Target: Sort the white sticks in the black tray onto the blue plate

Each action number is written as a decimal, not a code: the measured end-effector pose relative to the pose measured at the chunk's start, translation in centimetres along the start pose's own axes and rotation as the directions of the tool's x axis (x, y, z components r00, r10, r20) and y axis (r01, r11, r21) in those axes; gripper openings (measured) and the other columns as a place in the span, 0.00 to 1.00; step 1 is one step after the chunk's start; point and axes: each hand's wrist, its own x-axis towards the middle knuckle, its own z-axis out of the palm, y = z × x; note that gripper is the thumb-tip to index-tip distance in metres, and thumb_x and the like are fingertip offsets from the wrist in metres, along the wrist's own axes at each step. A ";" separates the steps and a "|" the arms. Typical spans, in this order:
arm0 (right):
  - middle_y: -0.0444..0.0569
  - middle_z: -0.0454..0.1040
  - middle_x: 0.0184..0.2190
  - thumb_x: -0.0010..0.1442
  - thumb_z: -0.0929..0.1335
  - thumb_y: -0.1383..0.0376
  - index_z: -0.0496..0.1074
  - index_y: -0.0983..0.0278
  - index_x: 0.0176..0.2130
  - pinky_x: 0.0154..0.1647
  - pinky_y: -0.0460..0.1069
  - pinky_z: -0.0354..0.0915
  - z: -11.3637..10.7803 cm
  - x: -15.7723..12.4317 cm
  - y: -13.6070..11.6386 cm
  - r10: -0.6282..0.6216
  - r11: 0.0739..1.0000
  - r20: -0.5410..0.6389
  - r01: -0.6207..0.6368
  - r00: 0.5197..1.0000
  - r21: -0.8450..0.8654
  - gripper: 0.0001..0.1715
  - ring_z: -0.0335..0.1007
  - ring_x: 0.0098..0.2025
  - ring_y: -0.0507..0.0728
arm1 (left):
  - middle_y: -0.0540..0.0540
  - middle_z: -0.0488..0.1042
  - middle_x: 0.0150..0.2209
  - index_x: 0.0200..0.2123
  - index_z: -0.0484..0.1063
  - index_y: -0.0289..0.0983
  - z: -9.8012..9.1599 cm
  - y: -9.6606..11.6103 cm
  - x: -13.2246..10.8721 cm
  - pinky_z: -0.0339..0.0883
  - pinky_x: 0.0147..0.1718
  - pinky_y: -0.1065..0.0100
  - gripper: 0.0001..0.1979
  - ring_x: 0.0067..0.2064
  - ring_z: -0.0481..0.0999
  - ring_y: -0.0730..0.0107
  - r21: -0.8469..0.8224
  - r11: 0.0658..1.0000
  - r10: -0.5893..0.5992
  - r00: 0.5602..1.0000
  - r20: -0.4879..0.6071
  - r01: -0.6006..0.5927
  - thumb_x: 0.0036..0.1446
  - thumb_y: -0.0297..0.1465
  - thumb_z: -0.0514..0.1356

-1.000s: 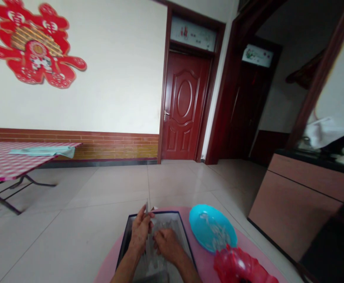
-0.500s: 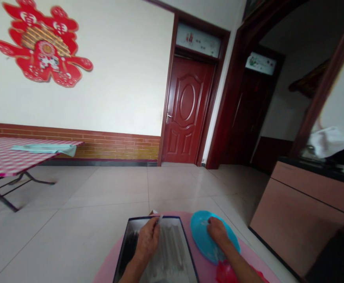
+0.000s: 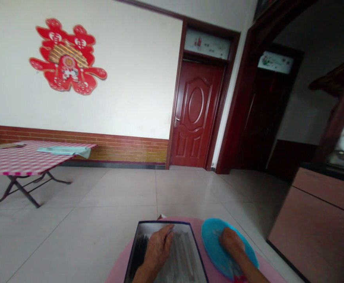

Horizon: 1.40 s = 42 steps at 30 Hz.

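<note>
My left hand (image 3: 159, 244) is over a shallow rectangular box (image 3: 201, 257) with a dark blue rim. Its thumb and fingers are pinched together, and whatever they hold is too small to name. Slender black pieces (image 3: 140, 247) lie along the box's left side; long clear, tube-like pieces (image 3: 183, 251) fill the right side. My right hand (image 3: 231, 240) is inside a round blue plastic dish (image 3: 216, 257), its fingers curled down and their tips hidden. A few small clear bits (image 3: 217, 232) show in the dish beside that hand.
Box and dish stand on a round pink table (image 3: 121, 267). Something red (image 3: 240, 279) lies under my right forearm. A folding table with a checked cloth (image 3: 21, 161) stands at left, a pinkish cabinet (image 3: 322, 220) at right. A red door (image 3: 197, 114) is ahead.
The view has swung slightly left, so everything sits further right. My left hand has turned lower over the box; the thin clear piece at its fingertips no longer shows clearly. My right hand stays in the dish.
</note>
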 end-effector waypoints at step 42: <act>0.49 0.78 0.38 0.42 0.75 0.54 0.76 0.63 0.39 0.33 0.48 0.67 7.3 -11.5 -13.2 -0.182 0.328 0.395 -0.323 0.900 0.888 0.25 0.73 0.37 0.58 | 0.45 0.79 0.29 0.47 0.72 0.36 -0.6 1.1 0.1 0.67 0.31 0.69 0.17 0.28 0.75 0.67 -0.088 0.991 -0.101 0.995 0.021 0.103 0.58 0.30 0.50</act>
